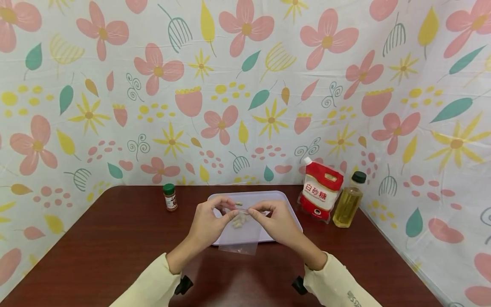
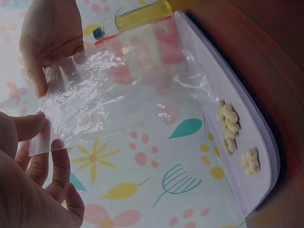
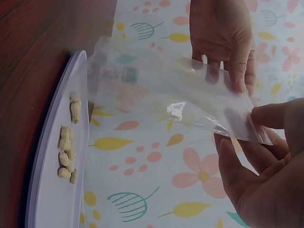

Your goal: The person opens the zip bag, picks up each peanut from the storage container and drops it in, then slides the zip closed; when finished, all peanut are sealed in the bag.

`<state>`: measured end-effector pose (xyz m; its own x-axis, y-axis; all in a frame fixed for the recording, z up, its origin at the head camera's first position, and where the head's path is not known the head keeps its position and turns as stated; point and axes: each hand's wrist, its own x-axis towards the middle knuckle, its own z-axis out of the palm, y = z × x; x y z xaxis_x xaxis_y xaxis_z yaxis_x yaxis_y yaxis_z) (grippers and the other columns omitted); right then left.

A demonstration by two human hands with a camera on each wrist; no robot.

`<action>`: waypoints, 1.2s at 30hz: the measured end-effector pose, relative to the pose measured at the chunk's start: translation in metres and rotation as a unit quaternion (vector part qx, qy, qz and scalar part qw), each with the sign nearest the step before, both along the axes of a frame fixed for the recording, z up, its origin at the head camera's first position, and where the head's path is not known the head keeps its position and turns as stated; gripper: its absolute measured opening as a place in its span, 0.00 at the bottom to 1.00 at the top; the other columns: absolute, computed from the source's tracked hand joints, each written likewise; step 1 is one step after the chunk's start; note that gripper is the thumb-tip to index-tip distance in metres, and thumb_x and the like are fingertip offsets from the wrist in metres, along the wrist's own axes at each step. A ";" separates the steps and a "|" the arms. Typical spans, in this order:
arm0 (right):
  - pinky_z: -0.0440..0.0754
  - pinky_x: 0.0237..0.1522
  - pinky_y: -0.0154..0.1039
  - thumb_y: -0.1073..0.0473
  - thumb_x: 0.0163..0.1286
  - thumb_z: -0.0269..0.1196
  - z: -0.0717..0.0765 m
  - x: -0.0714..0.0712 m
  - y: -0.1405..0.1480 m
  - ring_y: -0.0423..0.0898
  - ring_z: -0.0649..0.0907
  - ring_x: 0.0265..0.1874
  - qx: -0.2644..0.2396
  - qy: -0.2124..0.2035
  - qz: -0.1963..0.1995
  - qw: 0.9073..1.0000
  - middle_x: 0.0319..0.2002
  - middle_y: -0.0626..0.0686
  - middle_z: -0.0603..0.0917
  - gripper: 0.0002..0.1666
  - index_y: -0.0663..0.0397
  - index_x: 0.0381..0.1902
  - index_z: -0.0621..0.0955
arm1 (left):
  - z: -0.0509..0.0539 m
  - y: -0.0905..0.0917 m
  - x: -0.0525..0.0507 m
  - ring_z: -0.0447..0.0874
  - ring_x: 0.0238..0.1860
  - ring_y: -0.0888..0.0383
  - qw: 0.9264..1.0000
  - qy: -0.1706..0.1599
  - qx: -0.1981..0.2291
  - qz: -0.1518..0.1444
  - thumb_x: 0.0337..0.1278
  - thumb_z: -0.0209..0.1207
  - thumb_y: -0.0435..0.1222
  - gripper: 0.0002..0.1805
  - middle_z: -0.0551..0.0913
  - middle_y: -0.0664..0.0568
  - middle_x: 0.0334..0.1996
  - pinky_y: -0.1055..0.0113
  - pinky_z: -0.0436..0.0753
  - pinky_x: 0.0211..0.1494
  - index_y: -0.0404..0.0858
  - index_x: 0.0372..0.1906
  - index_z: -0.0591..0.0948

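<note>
A clear plastic bag hangs between both hands above a pale tray. The left hand pinches one top corner between thumb and fingers; the right hand pinches the other. In the left wrist view the bag looks flat and see-through, with nothing visible inside. Several peanuts lie on the tray, partly seen through the plastic. The right wrist view shows the peanuts on the tray, beyond the bag's lower end.
A small green-capped jar stands on the brown table, left of the tray. To the right are a red and white sugar pouch and a green-capped bottle of yellow oil. A flower-patterned curtain hangs behind the table.
</note>
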<state>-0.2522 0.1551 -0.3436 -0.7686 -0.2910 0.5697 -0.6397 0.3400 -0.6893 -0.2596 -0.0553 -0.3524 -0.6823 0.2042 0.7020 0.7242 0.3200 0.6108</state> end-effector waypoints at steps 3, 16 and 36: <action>0.80 0.26 0.35 0.61 0.67 0.68 0.000 0.000 0.000 0.38 0.81 0.27 0.003 0.002 0.004 1.000 0.32 0.53 0.89 0.06 0.58 0.33 0.89 | 0.000 -0.001 0.000 0.82 0.31 0.63 1.000 0.002 -0.003 -0.009 0.54 0.71 0.32 0.08 0.88 0.58 0.33 0.65 0.81 0.36 0.43 0.39 0.84; 0.82 0.27 0.37 0.60 0.62 0.72 0.000 -0.001 -0.006 0.41 0.85 0.26 -0.001 -0.033 -0.008 0.999 0.28 0.47 0.88 0.04 0.53 0.29 0.89 | -0.007 -0.002 -0.003 0.84 0.36 0.63 0.994 0.101 -0.051 -0.002 0.48 0.74 0.31 0.09 0.88 0.58 0.39 0.67 0.81 0.36 0.42 0.35 0.87; 0.81 0.30 0.39 0.59 0.60 0.73 -0.003 -0.001 -0.014 0.42 0.84 0.27 -0.017 -0.034 -0.021 0.999 0.25 0.47 0.88 0.05 0.53 0.26 0.89 | -0.004 -0.004 0.005 0.75 0.44 0.59 0.968 0.158 -0.160 0.113 0.50 0.74 0.39 0.08 0.83 0.63 0.45 0.56 0.62 0.40 0.52 0.31 0.83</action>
